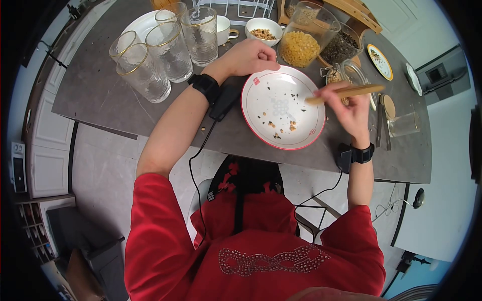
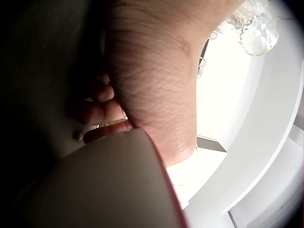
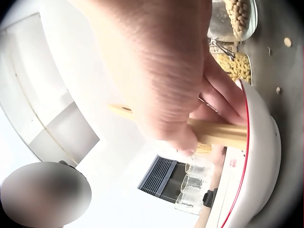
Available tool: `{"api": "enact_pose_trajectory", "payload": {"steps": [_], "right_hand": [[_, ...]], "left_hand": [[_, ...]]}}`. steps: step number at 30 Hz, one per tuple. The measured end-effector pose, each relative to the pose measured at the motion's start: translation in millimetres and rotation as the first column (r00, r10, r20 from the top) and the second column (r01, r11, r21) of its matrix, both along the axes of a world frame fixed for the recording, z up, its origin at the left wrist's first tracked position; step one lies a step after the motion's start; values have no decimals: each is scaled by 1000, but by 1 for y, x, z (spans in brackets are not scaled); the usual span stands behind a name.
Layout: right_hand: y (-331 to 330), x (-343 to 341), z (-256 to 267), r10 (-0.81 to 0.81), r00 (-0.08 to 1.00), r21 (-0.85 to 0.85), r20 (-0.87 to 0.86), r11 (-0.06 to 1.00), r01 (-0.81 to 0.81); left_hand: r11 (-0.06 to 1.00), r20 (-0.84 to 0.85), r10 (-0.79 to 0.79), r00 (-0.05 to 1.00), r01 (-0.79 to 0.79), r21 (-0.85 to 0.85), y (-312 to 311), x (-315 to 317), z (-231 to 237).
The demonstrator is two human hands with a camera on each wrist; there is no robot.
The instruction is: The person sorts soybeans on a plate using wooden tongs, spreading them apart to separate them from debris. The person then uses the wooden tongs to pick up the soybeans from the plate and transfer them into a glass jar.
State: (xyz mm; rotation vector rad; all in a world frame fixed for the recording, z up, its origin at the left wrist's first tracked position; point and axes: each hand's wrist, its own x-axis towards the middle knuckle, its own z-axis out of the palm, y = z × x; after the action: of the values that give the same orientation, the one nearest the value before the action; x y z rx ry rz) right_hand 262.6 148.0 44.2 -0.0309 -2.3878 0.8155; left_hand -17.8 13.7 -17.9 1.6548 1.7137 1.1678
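A white plate [image 1: 258, 103] with a red rim lies at the table's near edge, in front of the person. Dark flakes and yellowish crumbs [image 1: 292, 126] are scattered over it. At its far left rim, the left hand [image 1: 251, 56] has curled fingers and holds the edge; in the left wrist view the fingers [image 2: 102, 111] are partly hidden behind the plate. The right hand [image 1: 353, 110] grips a wooden spatula [image 1: 359, 91] over the plate's right side. In the right wrist view the spatula's lower end is hidden behind the plate's rim.
Several gold-rimmed glasses [image 1: 170, 50] stand at the left. Behind the plate are a white bowl [image 1: 258, 25] of granola-like pieces and a jar [image 1: 299, 49] of yellow pasta. An open clip-top jar [image 1: 354, 72] and a glass on its side [image 1: 404, 124] are at the right.
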Motion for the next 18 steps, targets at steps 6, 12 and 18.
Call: {"api": "enact_pose_trajectory", "payload": {"steps": [6,12,18], "right_hand": [[38,12,0,-418,805,-176,-421,908,380],[36,7,6,-436,782,-186,-446,899,396],[15,13,7,147,989,-258,-18,955,-147]], "left_hand": [[1000,-26,4,1000,-4,18,3,-2,-2],[1000,-42,3,999,-2,20,4,0,3],[1000,-28,10,1000,-9,9,0,3,2]]}}
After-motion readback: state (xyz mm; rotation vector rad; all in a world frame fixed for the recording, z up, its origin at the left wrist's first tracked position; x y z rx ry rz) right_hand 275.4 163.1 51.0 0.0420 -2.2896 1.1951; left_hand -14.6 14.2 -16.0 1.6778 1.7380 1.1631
